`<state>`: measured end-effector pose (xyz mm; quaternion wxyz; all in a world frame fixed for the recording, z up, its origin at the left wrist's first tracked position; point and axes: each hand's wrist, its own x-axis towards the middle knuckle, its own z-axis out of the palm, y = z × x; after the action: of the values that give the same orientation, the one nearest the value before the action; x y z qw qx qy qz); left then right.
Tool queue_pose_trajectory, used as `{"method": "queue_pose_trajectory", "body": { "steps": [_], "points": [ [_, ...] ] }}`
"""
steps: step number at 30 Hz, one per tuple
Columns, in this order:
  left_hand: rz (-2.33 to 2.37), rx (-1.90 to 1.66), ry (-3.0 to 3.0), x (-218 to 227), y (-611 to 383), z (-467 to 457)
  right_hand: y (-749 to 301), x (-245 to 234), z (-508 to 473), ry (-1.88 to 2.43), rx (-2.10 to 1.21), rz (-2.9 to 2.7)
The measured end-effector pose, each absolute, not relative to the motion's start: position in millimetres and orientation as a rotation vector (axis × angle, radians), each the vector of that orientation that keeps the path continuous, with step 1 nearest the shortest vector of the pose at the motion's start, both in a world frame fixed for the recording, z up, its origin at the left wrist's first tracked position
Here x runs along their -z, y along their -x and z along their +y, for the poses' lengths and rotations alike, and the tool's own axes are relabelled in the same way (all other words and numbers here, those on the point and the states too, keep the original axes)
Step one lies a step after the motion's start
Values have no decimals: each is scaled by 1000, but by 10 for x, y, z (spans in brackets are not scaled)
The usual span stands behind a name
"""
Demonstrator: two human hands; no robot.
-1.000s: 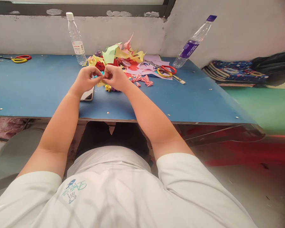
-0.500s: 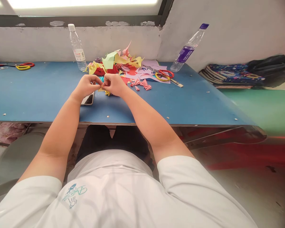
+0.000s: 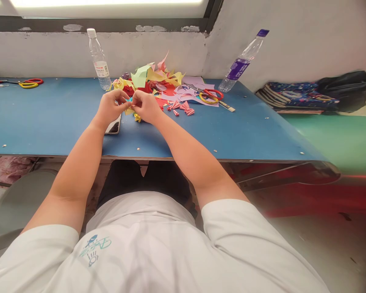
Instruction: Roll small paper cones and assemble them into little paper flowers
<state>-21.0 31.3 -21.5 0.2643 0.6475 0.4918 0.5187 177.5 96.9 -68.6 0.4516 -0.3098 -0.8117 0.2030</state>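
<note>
blue surface (image 3: 55,122) ran along a scuffed white wall (image 3: 55,49) under a window frame (image 3: 110,25), left hand (image 3: 109,108) and right hand (image 3: 147,106) fingers pinching something too tiny to make out

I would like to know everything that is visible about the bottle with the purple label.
The bottle is clear and looks like plastic, with a narrowing neck, a purple cap in place and a purple label bearing pale lettering too small to read. Whether any clear liquid is inside, I cannot tell. It stands on its base near the far right corner of the blue tabletop, appearing to slant rightward, perhaps from lens distortion. Only the tabletop is seen touching it.
</note>
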Motion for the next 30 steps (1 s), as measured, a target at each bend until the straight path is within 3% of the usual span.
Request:
{"method": "queue_pose_trajectory", "body": {
  "steps": [4, 8, 30],
  "points": [
    [1268, -1450, -1529, 184, 192, 281, -1759, 699, 1007, 760, -475, -1908],
    [1092, -1282, -1259, 154, 198, 260, -1757, 662, 976, 776, -481, -1806],
    [998, -1230, -1194, 238, 333, 405, -1815, 513, 806, 677, -430, -1933]
  ]
}}
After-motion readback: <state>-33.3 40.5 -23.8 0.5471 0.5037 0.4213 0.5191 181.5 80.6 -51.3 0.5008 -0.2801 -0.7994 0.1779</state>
